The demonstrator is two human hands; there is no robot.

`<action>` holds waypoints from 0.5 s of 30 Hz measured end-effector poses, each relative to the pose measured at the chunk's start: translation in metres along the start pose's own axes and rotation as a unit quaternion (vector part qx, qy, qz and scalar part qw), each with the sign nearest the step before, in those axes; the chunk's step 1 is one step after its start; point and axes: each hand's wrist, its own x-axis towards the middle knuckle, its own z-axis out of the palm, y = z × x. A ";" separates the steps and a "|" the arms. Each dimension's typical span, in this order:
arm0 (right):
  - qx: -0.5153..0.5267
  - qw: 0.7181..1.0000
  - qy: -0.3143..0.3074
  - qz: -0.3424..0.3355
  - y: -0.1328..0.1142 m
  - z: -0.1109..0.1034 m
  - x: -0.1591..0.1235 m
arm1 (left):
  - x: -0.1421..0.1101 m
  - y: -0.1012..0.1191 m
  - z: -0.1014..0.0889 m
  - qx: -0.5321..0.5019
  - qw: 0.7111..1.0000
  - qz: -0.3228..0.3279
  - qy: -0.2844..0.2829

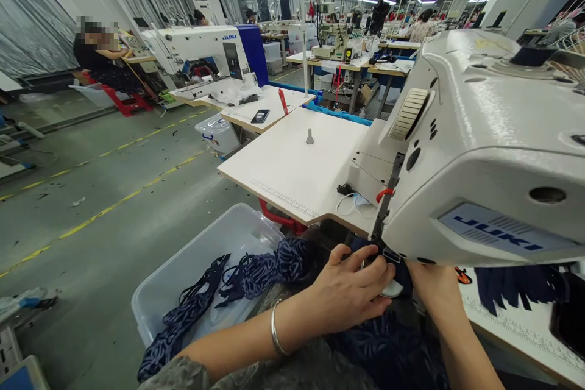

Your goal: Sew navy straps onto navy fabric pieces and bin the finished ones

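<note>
A white sewing machine head fills the right side. At its needle end, my left hand has its fingers bent over navy fabric, pinching it by the presser foot. A silver bangle circles that wrist. My right hand reaches under the machine head on the other side of the needle area; its fingers are hidden there. More navy patterned fabric hangs below my hands over my lap. A round pale metal part shows under my left fingers.
A clear plastic bin at lower left holds bundled navy patterned pieces. Navy strips lie on the table at right. The white tabletop carries a grey peg-shaped item. Beyond stand another machine and a seated person.
</note>
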 end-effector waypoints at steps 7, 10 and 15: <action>0.169 0.960 0.068 0.213 0.011 0.006 -0.029 | -0.002 -0.002 -0.001 0.005 1.000 -0.010 0.004; 0.242 0.911 0.082 0.324 0.029 0.025 -0.056 | -0.002 -0.002 -0.002 0.014 1.000 -0.013 -0.011; 0.270 0.888 0.087 0.363 0.046 0.071 -0.096 | -0.001 0.000 -0.002 0.024 0.999 -0.009 -0.021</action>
